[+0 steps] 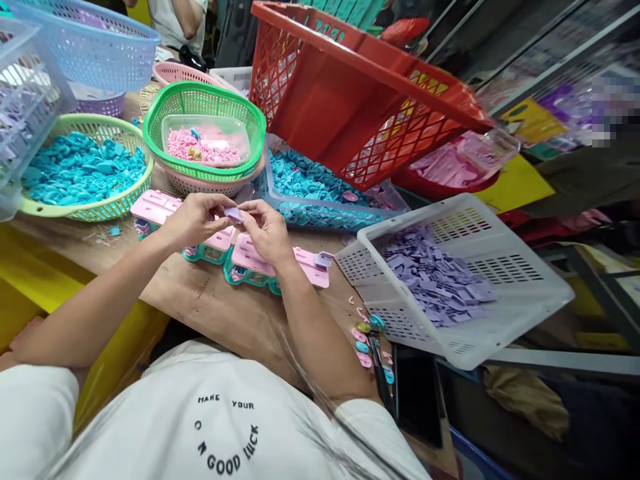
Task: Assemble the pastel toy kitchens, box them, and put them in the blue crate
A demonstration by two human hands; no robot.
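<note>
Between the fingertips of my left hand (pixel 197 217) and my right hand (pixel 266 230) is a small lilac plastic piece (pixel 234 215); both hands pinch it. Beneath them, a row of pink-topped toy pieces with teal bases (pixel 253 257) stands on the wooden table (pixel 200 300). My forearms and fingers hide parts of that row. At the row's right end, another lilac piece (pixel 324 259) sits on a pink top. A white crate (pixel 520 293) tilts to the right of the row, with many loose lilac pieces (pixel 435 277) in it.
Teal parts fill a light green basket (pixel 85 213) on the left. A green basket (pixel 255 127) holds a clear box of pink bits. The large red crate (pixel 340 100) leans over a blue bin (pixel 320 217). Small coloured parts and a dark phone-like slab (pixel 417 393) lie front right. Another person (pixel 183 23) is behind.
</note>
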